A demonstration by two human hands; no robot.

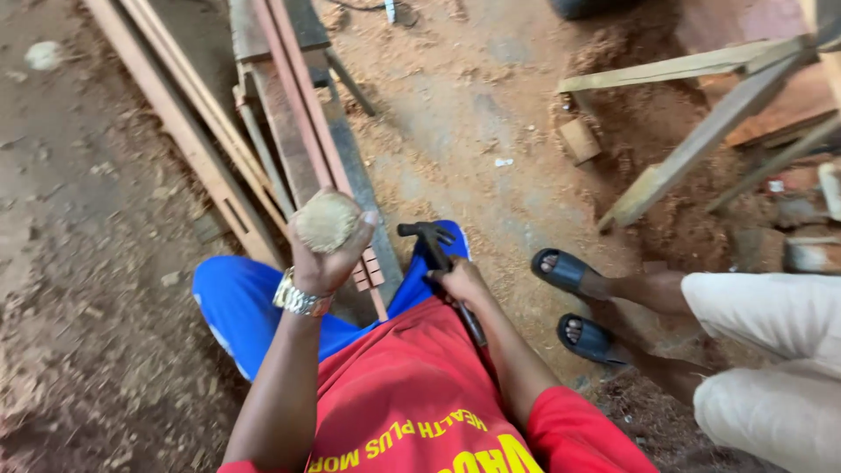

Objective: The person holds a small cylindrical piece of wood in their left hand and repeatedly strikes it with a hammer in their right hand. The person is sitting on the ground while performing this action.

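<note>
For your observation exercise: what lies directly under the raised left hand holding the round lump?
Under the left hand and round lump lie reddish wooden strips on a plank. The hand covers where they pass beneath.

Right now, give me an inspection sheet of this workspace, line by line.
Surface: dirt floor strewn with sawdust and wood chips.
Job's things: round tan lump, sawdust-coloured, held up; black claw hammer lying across the lap; reddish wood strips on a long bench.
Clutter: small wood offcut, loose planks at left, pale timber frame at right.
Grips: left hand closed around the lump, metal watch on its wrist; right hand closed on the hammer handle.
Cables: a dark cord at the top edge, unclear.
Surroundings: another person's sandalled feet close at right.
</note>
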